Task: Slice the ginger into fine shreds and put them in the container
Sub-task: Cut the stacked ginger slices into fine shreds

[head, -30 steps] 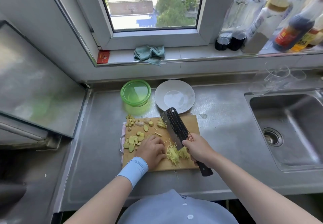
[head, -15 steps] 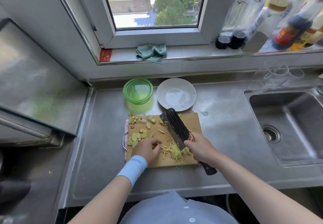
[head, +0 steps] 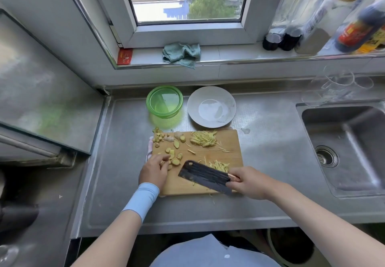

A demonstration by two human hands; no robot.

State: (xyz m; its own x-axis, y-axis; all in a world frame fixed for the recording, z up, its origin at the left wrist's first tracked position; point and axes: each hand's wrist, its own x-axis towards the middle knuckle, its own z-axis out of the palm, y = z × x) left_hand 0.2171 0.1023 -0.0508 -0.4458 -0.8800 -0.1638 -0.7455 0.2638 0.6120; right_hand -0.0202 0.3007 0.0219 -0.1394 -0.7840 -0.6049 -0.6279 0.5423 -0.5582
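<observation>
Ginger slices (head: 174, 158) on cutting board (head: 233, 141), left hand (head: 155, 170) pinching some; right hand (head: 248, 183) clamped on cleaver (head: 205, 176). Risk: blade could nick nearby left fingertips (head: 166, 158); shreds (head: 203, 138) at board edge could scatter, missing green container (head: 164, 102).

left hand (head: 154, 170): bare on my feed, nothing worn on the fingers that I can make out.
left wrist: a pale blue stretch cuff (head: 143, 198) fits it snugly, a short plain tube that widens a little toward the arm.
left forearm (head: 116, 231): bare from the cuff to the bottom edge of my view.
right hand (head: 248, 182): bare.
right forearm (head: 312, 214): bare along all I can see of it.
torso: a pale blue shirt (head: 208, 252) at the bottom of my view, with one small white button (head: 227, 256) on its front.
</observation>
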